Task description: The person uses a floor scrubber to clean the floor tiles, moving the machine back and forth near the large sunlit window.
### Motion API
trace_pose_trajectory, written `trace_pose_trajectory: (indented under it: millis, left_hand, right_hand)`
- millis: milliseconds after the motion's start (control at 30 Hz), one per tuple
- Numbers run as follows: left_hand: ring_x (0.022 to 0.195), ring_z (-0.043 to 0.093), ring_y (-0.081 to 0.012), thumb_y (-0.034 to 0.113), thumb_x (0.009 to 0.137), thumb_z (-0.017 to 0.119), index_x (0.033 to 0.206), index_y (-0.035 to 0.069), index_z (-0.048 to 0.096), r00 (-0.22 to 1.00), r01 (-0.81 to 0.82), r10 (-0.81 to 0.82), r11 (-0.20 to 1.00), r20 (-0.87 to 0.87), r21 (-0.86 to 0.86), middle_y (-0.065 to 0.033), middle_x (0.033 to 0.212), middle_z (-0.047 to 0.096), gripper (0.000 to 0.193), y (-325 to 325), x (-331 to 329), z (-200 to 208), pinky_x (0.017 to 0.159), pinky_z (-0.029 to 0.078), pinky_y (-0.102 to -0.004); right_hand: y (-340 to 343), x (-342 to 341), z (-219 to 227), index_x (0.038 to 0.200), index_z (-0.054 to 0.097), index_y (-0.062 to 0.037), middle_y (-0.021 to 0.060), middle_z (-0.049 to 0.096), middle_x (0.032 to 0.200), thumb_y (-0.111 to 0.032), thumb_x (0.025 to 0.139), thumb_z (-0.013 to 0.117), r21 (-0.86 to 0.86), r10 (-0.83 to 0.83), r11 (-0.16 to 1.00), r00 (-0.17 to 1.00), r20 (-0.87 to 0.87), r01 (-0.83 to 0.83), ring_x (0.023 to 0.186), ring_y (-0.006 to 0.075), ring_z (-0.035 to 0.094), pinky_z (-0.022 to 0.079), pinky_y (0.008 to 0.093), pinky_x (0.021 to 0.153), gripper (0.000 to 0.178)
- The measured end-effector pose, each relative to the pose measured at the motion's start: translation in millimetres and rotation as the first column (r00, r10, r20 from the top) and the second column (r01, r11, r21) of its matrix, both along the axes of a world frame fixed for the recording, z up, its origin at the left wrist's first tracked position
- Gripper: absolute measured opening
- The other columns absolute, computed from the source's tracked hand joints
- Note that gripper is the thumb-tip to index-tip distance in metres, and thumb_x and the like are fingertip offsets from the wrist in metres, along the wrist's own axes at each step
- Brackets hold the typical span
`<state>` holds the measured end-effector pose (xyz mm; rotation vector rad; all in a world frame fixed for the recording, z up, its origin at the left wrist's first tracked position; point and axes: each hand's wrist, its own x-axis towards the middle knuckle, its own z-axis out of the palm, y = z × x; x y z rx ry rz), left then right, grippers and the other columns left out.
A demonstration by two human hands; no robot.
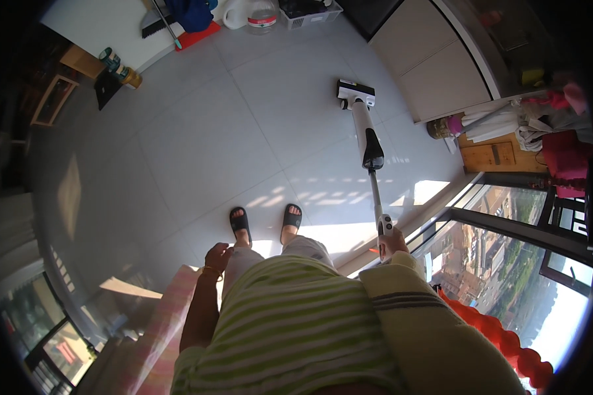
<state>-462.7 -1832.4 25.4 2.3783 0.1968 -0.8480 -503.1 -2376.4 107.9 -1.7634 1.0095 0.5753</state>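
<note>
My right hand (393, 241) is wrapped round the handle (385, 226) of a white and black upright floor cleaner. Its thin pole slants away from me to a white and black body (371, 148), and the wide cleaning head (356, 93) rests on the tiles. Beside my left thigh hangs my left hand (217, 257), loosely bent, with nothing seen in it; a bracelet circles its wrist. Black sandals (241, 223) are on my feet, which stand side by side on the grey floor (204, 131).
Beige cabinets (435, 62) line the far right, and a window (487, 253) runs along the near right. By the far wall are a broom (157, 25), a red dustpan (199, 37), a clear bottle (262, 18) and a basket (313, 18). Tins (130, 78) stand left; pink cloth (168, 316) hangs near.
</note>
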Motion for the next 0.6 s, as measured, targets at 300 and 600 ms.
trace_pose_trajectory:
  millis: [300,600]
  left_hand:
    - [0.086,0.062,-0.0296,0.04,0.079,0.058,0.096,0.005,0.063,0.977,-0.196,0.196,0.981,-0.08,0.015,-0.0145,0.092,0.065,0.04,-5.0,-74.1,32.1,0.078,0.048,-0.0356]
    - [0.086,0.06,-0.0343,0.044,0.081,0.047,0.088,0.005,0.067,0.992,-0.005,0.01,0.999,-0.123,0.038,-0.0178,0.087,0.064,0.044,-10.5,-92.6,-1.9,0.078,0.047,-0.0398]
  right_hand:
    - [20.3,212.0,-30.3,0.079,0.045,-0.0011,0.0059,0.045,0.054,-0.003,0.069,0.056,0.089,-0.096,0.993,0.986,0.135,0.084,0.041,0.0182,0.048,0.041,0.0336,0.037,0.014]
    - [57.6,175.6,-21.3,0.082,0.043,-0.001,0.0062,0.046,0.056,-0.004,0.071,0.057,0.113,-0.033,0.993,0.995,0.098,0.022,0.039,0.0183,0.047,0.042,0.0332,0.035,0.018]
